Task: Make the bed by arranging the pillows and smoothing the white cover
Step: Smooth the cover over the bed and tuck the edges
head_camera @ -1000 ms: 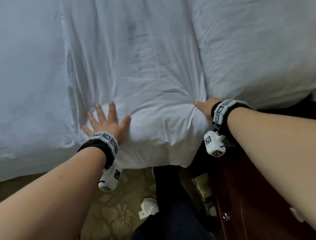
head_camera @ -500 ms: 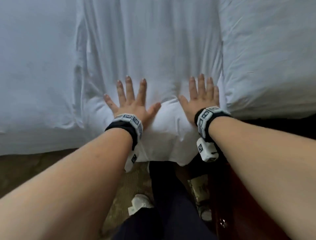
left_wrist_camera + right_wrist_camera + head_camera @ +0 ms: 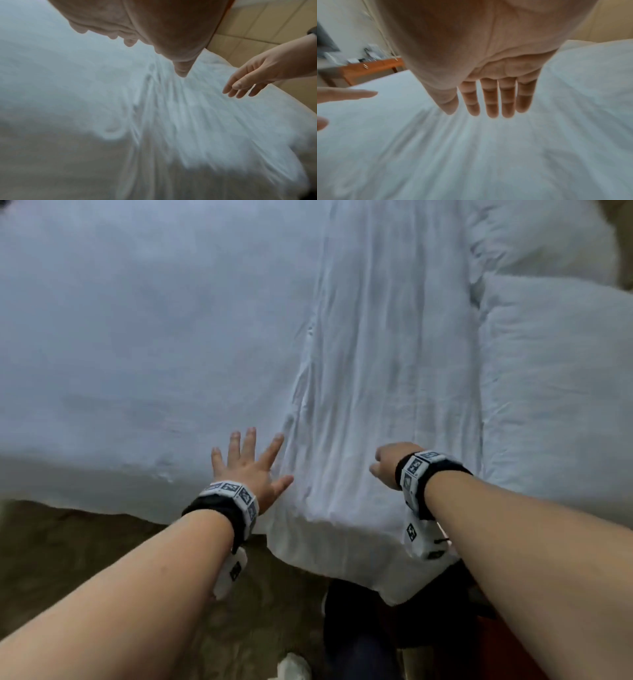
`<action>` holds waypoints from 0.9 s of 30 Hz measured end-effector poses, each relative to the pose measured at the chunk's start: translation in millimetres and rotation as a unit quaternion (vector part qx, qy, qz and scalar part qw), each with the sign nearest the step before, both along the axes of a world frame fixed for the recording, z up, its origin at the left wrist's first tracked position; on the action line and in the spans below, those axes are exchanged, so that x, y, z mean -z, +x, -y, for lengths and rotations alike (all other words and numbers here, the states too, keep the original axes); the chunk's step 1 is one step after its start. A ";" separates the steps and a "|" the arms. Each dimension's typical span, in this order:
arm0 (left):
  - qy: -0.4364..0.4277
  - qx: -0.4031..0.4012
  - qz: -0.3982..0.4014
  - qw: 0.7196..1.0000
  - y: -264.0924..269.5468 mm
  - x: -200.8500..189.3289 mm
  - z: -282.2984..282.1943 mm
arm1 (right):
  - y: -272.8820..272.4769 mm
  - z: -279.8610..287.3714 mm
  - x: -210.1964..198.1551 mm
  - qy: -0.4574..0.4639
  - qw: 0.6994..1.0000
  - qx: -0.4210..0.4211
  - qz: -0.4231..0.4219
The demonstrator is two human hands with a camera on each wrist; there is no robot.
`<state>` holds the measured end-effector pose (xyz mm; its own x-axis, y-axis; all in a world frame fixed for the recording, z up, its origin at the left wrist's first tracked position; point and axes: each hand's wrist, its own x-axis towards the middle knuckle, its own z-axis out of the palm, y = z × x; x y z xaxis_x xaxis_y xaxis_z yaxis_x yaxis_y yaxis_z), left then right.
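Both grips are spread and hold nothing. At left, the left hand (image 3: 249,470) has its fingers fanned at the edge of the smooth white cover (image 3: 144,337); whether they touch it is unclear. A creased band of sheet (image 3: 387,392) runs between the hands. The right hand (image 3: 388,465) hovers above it, fingers relaxed. Pillows (image 3: 561,392) lie at far right. Flat palms sweeping along the creases should work best. Half a second ago, both palms pressed flat on the sheet, closer together.
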<state>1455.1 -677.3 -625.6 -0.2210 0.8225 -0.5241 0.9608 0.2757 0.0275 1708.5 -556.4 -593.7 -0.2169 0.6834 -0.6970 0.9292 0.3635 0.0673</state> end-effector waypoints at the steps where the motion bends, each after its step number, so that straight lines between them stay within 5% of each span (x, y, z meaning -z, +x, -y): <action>1: 0.007 -0.024 -0.005 1.000 -18.1 -12.5 -11.9 | -21.2 -18.6 -8.9 0.005 0.999 0.017 -0.032; 6: 0.046 -0.116 -0.022 0.992 -93.9 -30.9 -35.7 | -120.1 -66.5 -16.7 0.056 0.987 -0.023 -0.149; 11: 0.004 -0.187 -0.016 0.982 -161.0 12.6 -14.2 | -197.8 -60.1 25.9 0.066 0.975 -0.104 -0.184; 15: -0.032 -0.155 0.007 0.987 -199.5 84.9 20.6 | -251.4 0.7 92.1 0.022 0.973 -0.171 -0.151; 19: -0.108 -0.038 0.096 0.989 -224.3 126.7 105.2 | -275.7 123.8 132.8 -0.065 0.982 -0.173 -0.040; 23: -0.208 -0.003 0.174 0.963 -314.0 95.6 132.4 | -320.1 168.9 114.5 -0.230 0.957 -0.165 0.063; 27: -0.114 -0.071 0.098 0.986 -424.5 40.5 77.3 | -418.1 117.6 75.0 -0.229 0.960 -0.162 0.022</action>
